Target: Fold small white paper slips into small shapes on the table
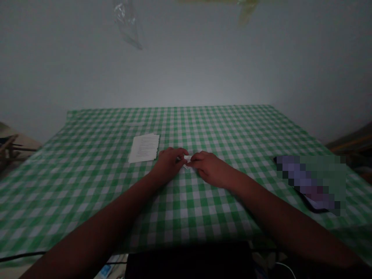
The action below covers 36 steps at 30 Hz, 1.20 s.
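Between my two hands is a small strip of white paper point(187, 158), just above the checked cloth near the middle of the table. My left hand point(168, 162) pinches its left end, with thumb and fingers closed. On the other end, the fingers of my right hand point(209, 166) are closed in a pinch. Much of the paper is hidden by my fingertips, so its folds are hard to make out. A stack of printed paper sheets point(144, 148) lies flat just left of my left hand.
A green and white checked cloth point(203, 124) covers the table. On the right lies a dark-edged phone point(315, 205), partly blurred out. A pale wall point(186, 69) stands behind the table. A black cable point(23, 255) runs along the front left edge.
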Available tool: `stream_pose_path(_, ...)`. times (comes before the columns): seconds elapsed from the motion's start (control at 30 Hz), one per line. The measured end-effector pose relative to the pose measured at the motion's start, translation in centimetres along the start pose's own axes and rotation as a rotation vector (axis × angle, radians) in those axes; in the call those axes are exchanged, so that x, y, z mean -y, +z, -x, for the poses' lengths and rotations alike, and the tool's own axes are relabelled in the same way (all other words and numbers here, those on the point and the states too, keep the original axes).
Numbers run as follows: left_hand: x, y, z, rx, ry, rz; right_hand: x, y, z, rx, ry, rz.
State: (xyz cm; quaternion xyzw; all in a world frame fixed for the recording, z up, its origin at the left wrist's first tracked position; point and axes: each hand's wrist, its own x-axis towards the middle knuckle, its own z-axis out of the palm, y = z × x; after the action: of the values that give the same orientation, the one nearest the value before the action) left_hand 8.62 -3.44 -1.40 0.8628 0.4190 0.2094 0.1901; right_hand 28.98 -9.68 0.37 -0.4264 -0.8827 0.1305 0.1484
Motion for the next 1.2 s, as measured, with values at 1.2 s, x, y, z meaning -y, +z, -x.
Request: stream_pose_path(1.2, 0.9, -1.0, 0.5, 0.096, 0.116, -0.191, 0.7, -0.7, 0.6, 0.024, -0.056, 0.036)
